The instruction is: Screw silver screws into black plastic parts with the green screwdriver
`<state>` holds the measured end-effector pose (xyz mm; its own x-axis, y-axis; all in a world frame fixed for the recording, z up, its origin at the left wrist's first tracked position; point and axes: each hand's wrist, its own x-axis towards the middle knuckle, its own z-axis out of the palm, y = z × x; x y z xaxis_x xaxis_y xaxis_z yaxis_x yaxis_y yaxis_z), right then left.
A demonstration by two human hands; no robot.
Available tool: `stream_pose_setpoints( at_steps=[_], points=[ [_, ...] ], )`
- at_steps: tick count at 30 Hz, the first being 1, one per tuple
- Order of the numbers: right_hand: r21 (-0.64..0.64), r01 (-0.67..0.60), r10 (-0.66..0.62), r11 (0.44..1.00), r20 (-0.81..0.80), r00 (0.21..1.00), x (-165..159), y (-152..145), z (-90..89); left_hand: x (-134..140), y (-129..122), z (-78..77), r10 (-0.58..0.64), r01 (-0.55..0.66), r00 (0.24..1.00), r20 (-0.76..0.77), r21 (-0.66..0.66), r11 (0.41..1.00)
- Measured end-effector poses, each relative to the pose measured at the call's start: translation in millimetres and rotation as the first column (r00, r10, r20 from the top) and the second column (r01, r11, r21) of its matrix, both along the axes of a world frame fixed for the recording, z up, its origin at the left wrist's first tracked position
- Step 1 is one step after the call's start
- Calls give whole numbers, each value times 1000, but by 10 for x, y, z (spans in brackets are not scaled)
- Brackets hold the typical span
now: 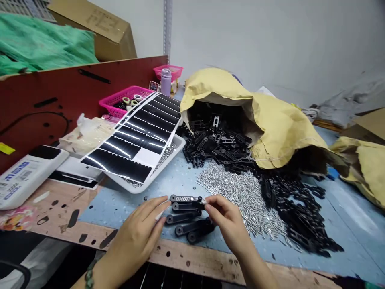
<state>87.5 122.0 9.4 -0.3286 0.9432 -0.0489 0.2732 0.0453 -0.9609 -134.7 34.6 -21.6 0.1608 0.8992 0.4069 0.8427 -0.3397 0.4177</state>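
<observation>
Both hands (left loosely open, right pinching its end) flank a silver-patterned black piece

Even light puts white glare on the black sheets, while frame edges look stretched, perhaps soft.

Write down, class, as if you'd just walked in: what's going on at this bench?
A person has both hands around a small row of black parts near the front edge of the bench. The left hand is at one end of the farthest part, the right hand at the other. Nearby lie loose metal pins and a paper bag with similar parts at its mouth.
</observation>
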Motion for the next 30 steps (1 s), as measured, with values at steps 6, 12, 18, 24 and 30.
stream_pose_setpoints(
  at_steps=[6,12,18,24,30],
  points=[
    [38,-126,120,991,134,984,-356,280,-288,46,221,-88,-9,3,990,-139,-40,999],
    [83,-164,139,983,255,957,-415,277,-263,36,193,-109,-29,19,989,-145,-70,997],
    [113,-190,142,975,339,930,-434,286,-281,63,206,-104,-33,24,991,-130,-68,997],
    [89,-202,133,975,492,860,-484,313,-305,116,267,-32,-36,28,994,-105,-78,997],
    [299,-231,-29,926,666,745,-316,284,-141,71,303,4,-36,27,998,-55,-146,989]
  ],
)
